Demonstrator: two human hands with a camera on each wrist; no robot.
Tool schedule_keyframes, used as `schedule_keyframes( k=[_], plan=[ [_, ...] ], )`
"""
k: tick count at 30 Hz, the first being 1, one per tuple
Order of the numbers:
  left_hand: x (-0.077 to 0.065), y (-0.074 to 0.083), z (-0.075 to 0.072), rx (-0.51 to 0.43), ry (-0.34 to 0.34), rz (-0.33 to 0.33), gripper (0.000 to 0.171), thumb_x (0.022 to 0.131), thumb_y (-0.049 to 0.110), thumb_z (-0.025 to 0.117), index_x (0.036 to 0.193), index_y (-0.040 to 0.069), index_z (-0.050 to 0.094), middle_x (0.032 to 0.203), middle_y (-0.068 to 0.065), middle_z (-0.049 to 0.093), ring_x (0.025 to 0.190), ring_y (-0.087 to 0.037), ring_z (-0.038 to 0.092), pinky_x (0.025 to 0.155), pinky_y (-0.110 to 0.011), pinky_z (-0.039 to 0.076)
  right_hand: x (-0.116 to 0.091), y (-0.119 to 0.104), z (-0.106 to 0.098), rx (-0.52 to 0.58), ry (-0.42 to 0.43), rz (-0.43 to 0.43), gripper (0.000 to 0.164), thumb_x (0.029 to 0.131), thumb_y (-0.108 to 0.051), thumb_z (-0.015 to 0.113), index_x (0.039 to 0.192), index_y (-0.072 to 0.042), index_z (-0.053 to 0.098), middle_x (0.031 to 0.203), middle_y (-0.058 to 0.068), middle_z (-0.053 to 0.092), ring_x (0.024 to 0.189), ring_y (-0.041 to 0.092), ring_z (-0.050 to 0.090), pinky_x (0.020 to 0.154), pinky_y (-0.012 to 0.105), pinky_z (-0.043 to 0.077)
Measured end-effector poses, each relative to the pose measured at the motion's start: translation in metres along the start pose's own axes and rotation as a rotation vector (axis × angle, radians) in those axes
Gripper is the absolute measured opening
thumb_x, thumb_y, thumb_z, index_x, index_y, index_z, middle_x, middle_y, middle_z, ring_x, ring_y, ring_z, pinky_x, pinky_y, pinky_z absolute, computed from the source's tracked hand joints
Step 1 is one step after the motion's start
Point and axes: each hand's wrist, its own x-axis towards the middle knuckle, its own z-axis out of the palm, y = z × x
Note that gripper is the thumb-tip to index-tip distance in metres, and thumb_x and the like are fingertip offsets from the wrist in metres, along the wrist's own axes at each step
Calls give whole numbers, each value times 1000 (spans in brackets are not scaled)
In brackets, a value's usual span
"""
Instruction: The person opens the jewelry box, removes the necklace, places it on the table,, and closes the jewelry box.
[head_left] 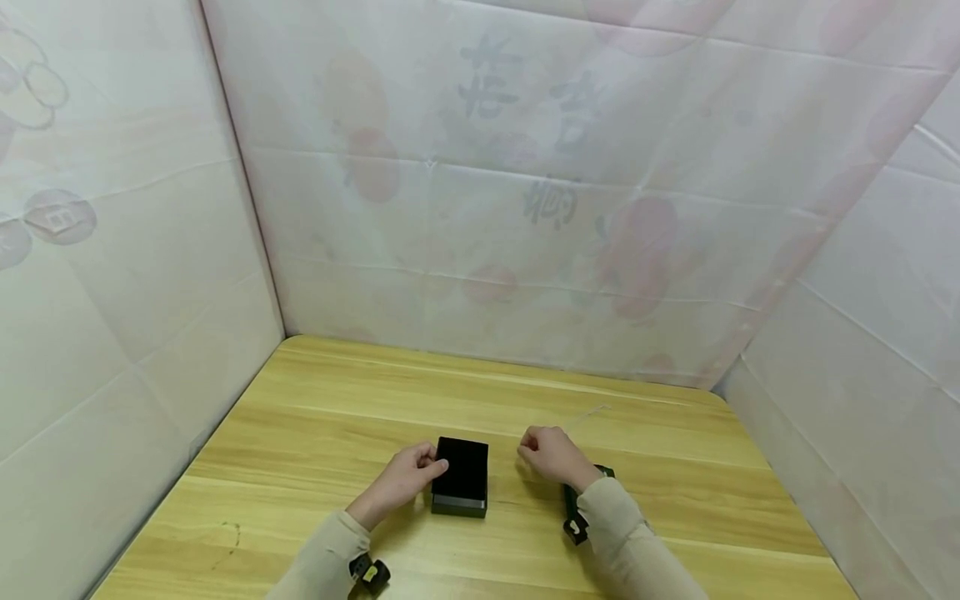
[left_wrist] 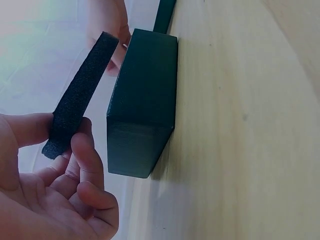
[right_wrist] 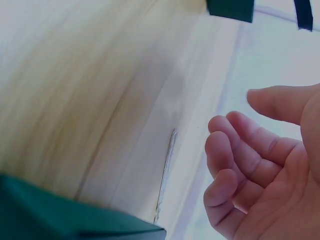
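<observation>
My left hand (head_left: 405, 477) pinches a flat black foam pad (left_wrist: 80, 92) by its edge, between thumb and fingers. In the left wrist view the pad is tilted and stands apart from the dark box (left_wrist: 142, 82). The head view has the pad over that box (head_left: 459, 507), hiding its inside. To the right, my right hand (head_left: 553, 454) hovers with loosely bent fingers; in the right wrist view its thumb (right_wrist: 277, 102) is apart from the fingers and nothing is between them. A thin silvery chain-like strand (right_wrist: 166, 170) lies on the table beyond the right hand.
A second dark box-like piece (right_wrist: 65, 215), perhaps a lid, lies partly hidden beneath my right wrist. The wooden table (head_left: 337, 400) meets printed fabric walls (head_left: 480, 208) at its back and sides. A small camera is strapped to each wrist.
</observation>
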Motion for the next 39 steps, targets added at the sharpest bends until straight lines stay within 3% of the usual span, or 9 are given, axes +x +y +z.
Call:
schedule_keyframes(
  k=[9,22,29,33,39],
  plan=[
    [-1,1,1,-1,8,-4,18,90,12,49,80,-3,46,60,1,36,53,-11,34,50,-23,30,-7,-15,1,227,-14,9,33,93,-33,42,97,-6,60,79,7,58,55,13,46,49,29,41],
    [-1,0,2,-1,0,-10,19,91,12,48,81,-4,45,60,0,37,53,-12,34,50,-24,29,-12,-32,4,335,-29,-6,44,93,-42,36,104,-7,59,88,6,60,77,24,55,60,32,43],
    [12,-32,3,15,-10,-14,23,90,25,50,81,4,45,61,1,39,54,-12,36,49,-24,31,-14,-41,6,428,-73,-10,41,92,-43,38,109,-10,57,91,9,59,80,27,54,65,35,46],
    [12,-32,3,5,-14,-15,23,90,25,50,82,4,45,61,1,39,54,-12,36,49,-24,31,-13,-45,9,449,-82,10,39,91,-45,39,111,-16,56,91,7,59,82,26,55,67,35,46],
    [12,-32,4,5,-15,-14,24,90,25,51,82,4,46,62,1,41,55,-12,37,49,-24,32,-11,-50,12,462,-86,-4,40,89,-43,44,110,-11,56,89,3,59,82,26,55,66,36,47]
  ],
)
